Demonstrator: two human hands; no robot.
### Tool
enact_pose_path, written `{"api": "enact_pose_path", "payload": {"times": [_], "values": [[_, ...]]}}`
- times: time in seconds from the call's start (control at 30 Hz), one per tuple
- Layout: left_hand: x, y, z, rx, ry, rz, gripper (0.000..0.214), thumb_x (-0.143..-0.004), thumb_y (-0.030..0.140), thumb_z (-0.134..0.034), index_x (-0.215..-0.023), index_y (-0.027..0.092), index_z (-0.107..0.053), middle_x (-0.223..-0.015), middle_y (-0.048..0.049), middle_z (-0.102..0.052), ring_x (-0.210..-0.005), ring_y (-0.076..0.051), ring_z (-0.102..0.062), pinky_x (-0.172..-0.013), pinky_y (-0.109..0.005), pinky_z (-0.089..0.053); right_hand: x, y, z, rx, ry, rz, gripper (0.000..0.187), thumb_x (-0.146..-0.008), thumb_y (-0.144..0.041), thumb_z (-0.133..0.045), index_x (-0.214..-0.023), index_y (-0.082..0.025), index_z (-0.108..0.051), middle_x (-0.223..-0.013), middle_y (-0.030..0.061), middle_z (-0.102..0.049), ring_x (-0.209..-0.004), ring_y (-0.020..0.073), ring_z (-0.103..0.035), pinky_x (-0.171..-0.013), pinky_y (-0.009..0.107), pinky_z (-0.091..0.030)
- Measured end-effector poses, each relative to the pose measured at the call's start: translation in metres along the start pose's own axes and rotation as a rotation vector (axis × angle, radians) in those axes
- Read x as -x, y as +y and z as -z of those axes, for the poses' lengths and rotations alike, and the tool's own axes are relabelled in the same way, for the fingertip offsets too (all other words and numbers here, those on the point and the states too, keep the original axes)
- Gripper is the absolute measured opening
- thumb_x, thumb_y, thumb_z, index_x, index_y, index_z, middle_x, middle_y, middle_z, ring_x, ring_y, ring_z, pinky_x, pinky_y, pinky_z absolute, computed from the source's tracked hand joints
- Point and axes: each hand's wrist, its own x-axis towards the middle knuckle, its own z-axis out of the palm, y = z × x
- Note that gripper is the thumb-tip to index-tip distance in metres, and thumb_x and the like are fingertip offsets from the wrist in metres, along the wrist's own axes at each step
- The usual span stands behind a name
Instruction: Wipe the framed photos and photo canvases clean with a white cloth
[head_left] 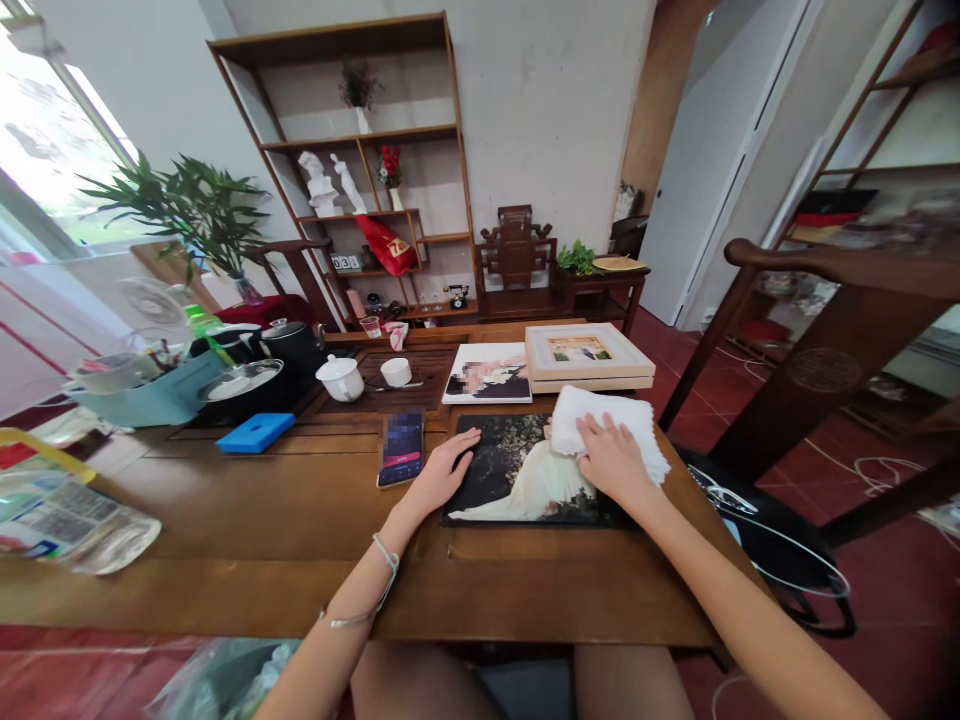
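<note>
A dark photo panel [495,470] lies flat on the wooden table, showing a pale, flowing dress against a dark background. My left hand [448,468] rests on the panel's left edge, fingers stretched out and holding nothing. Over the panel's right part, my right hand [613,458] holds a folded white cloth [637,420] against the surface. The cloth hides the panel's upper right corner and hangs past its right side. Just left of my left hand is a phone [401,450] with its screen lit.
Behind the panel lie a white-edged photo print [480,372] and stacked pale frames [589,365]. A lidded white teapot [340,378], a white cup [396,372] and a blue box [256,433] stand left. A clear bottle [82,520] is at far left; a wooden chair [806,350] stands right.
</note>
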Motion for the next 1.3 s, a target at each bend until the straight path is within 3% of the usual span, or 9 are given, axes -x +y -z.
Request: {"api": "enact_pose_path", "payload": {"times": [0.07, 0.17, 0.27, 0.43, 0.6, 0.77, 1.0, 1.13, 1.3], "values": [[-0.001, 0.001, 0.0, -0.003, -0.002, 0.007, 0.036, -0.095, 0.023, -0.041, -0.123, 0.014, -0.061, -0.133, -0.013, -0.059, -0.128, -0.023, -0.053, -0.111, -0.047, -0.039, 0.002, 0.001, 0.001, 0.015, 0.004, -0.022, 0.059, -0.081, -0.012, -0.048, -0.137, 0.004, -0.044, -0.142, 0.0301, -0.043, -0.134, 0.0465, -0.033, -0.103, 0.064, -0.03], [-0.001, 0.003, 0.0, -0.001, -0.005, 0.02, 0.036, -0.095, 0.023, -0.041, -0.123, 0.014, -0.061, -0.134, -0.0128, -0.059, -0.128, -0.024, -0.053, -0.111, -0.047, -0.039, 0.007, -0.013, 0.001, 0.011, -0.025, 0.091, 0.061, -0.079, -0.013, -0.053, -0.137, 0.004, -0.045, -0.143, 0.028, -0.043, -0.137, 0.0404, -0.032, -0.11, 0.054, -0.026], [-0.002, 0.004, 0.001, 0.009, -0.009, 0.028, 0.037, -0.094, 0.022, -0.041, -0.123, 0.014, -0.062, -0.134, -0.0131, -0.059, -0.128, -0.025, -0.053, -0.112, -0.048, -0.039, 0.015, -0.037, 0.0, -0.074, -0.049, 0.396, 0.066, -0.076, -0.015, -0.056, -0.139, 0.0, -0.044, -0.148, 0.0235, -0.038, -0.141, 0.0322, -0.026, -0.116, 0.042, -0.022], [-0.001, 0.003, 0.002, 0.025, -0.032, 0.025, 0.039, -0.09, 0.016, -0.041, -0.124, 0.014, -0.061, -0.135, -0.0133, -0.058, -0.127, -0.024, -0.054, -0.11, -0.047, -0.041, 0.025, -0.052, 0.002, -0.326, -0.05, 0.81, 0.066, -0.073, -0.017, -0.058, -0.138, -0.006, -0.047, -0.15, 0.0209, -0.037, -0.142, 0.0284, -0.026, -0.116, 0.046, -0.022], [-0.001, 0.004, 0.002, 0.008, -0.013, 0.026, 0.037, -0.094, 0.021, -0.041, -0.124, 0.016, -0.061, -0.135, -0.0113, -0.059, -0.128, -0.024, -0.053, -0.111, -0.047, -0.04, 0.017, -0.028, 0.016, -0.272, -0.089, 0.474, 0.059, -0.075, -0.011, -0.05, -0.133, -0.015, -0.054, -0.144, 0.0109, -0.048, -0.137, 0.0235, -0.038, -0.111, 0.04, -0.032], [-0.001, 0.006, 0.003, -0.002, -0.014, 0.026, 0.036, -0.095, 0.024, -0.041, -0.124, 0.014, -0.061, -0.135, -0.0128, -0.058, -0.128, -0.024, -0.053, -0.111, -0.048, -0.039, 0.008, 0.004, 0.026, -0.049, -0.052, 0.089, 0.04, -0.081, -0.013, -0.047, -0.117, -0.008, -0.062, -0.125, 0.022, -0.061, -0.114, 0.0351, -0.057, -0.09, 0.044, -0.046], [-0.001, 0.006, 0.003, 0.011, -0.019, 0.025, 0.036, -0.094, 0.023, -0.041, -0.123, 0.014, -0.061, -0.134, -0.0124, -0.059, -0.128, -0.024, -0.053, -0.111, -0.048, -0.04, 0.018, -0.018, 0.034, -0.087, -0.104, 0.382, 0.015, -0.078, -0.026, -0.058, -0.086, -0.017, -0.067, -0.089, 0.0117, -0.069, -0.093, 0.0281, -0.06, -0.082, 0.036, -0.046], [-0.002, 0.007, 0.004, 0.019, -0.016, 0.045, 0.036, -0.094, 0.023, -0.042, -0.122, 0.015, -0.062, -0.135, -0.012, -0.059, -0.128, -0.024, -0.053, -0.112, -0.048, -0.039, 0.027, -0.048, 0.026, -0.271, -0.043, 0.71, 0.027, -0.071, -0.023, -0.061, -0.096, -0.013, -0.063, -0.115, 0.0166, -0.062, -0.116, 0.0316, -0.05, -0.099, 0.043, -0.039], [-0.002, 0.007, 0.005, 0.019, -0.022, 0.046, 0.036, -0.094, 0.025, -0.042, -0.122, 0.016, -0.062, -0.134, -0.0109, -0.059, -0.128, -0.024, -0.053, -0.112, -0.047, -0.039, 0.032, -0.044, 0.02, -0.395, -0.118, 0.654, 0.055, -0.067, -0.011, -0.052, -0.121, -0.005, -0.052, -0.15, 0.0244, -0.032, -0.145, 0.0331, -0.01, -0.114, 0.051, -0.02]]}}
